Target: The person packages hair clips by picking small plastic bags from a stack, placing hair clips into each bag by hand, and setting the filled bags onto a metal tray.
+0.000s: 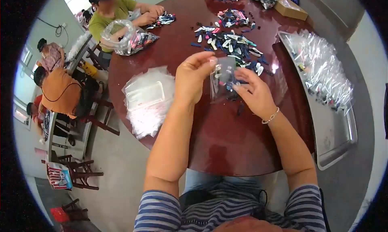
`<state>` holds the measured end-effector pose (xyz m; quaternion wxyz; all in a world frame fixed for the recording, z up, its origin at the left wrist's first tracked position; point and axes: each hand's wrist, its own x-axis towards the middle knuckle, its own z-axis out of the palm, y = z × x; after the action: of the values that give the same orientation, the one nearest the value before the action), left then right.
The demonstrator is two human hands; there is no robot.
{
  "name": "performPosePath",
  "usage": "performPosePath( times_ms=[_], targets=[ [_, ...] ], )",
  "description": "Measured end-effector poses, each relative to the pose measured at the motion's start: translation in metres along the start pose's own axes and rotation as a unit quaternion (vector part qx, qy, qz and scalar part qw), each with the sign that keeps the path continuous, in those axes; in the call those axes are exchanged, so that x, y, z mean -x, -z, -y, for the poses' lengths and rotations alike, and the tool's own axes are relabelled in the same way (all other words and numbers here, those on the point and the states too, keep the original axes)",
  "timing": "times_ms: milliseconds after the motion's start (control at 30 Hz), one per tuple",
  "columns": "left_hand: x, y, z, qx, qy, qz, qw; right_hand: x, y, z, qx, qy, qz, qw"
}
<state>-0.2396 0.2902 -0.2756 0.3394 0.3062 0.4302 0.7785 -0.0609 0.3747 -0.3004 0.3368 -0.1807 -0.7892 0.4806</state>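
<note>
My left hand pinches the upper left edge of a small clear plastic bag, held up above the dark red round table. Some small clips show through the bag. At the bag's right side is my right hand, its thumb and fingers bent close to the edge; whether they grip something is hard to make out. Behind the bag lies a loose pile of hair clips in dark blue, white and pink. A stack of empty clear bags lies left of my left forearm.
On the right, a metal tray carries a heap of filled bags. A co-worker sits at the far left beside a large plastic bag of clips. Cardboard box at the back. Others sit at a far-left table.
</note>
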Motion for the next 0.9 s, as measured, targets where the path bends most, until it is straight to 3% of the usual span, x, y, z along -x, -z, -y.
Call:
performPosePath(
  times_ms=[67, 200, 333, 467, 667, 900],
  targets=[
    [-0.004, 0.005, 0.003, 0.058, 0.003, -0.005, 0.998, -0.001, -0.004, -0.001, -0.183, -0.082, 0.014, 0.980],
    [-0.007, 0.008, 0.006, 0.151, 0.008, -0.024, 0.988, -0.001, 0.004, 0.007, -0.254, -0.170, 0.099, 0.947],
    [-0.004, 0.002, 0.006, 0.161, 0.040, -0.030, 0.986, -0.003, 0.009, -0.002, -0.214, -0.175, 0.107, 0.955],
    [0.000, -0.001, 0.002, 0.095, 0.086, -0.033, 0.991, -0.007, 0.014, -0.005, -0.253, -0.167, 0.027, 0.953],
    [0.006, -0.007, 0.006, -0.044, 0.101, 0.043, 0.993, -0.007, 0.016, -0.008, -0.253, -0.177, -0.013, 0.951],
    [0.009, -0.010, 0.010, -0.076, 0.137, 0.075, 0.985, -0.008, 0.017, -0.005, -0.262, -0.172, -0.043, 0.948]
  ],
)
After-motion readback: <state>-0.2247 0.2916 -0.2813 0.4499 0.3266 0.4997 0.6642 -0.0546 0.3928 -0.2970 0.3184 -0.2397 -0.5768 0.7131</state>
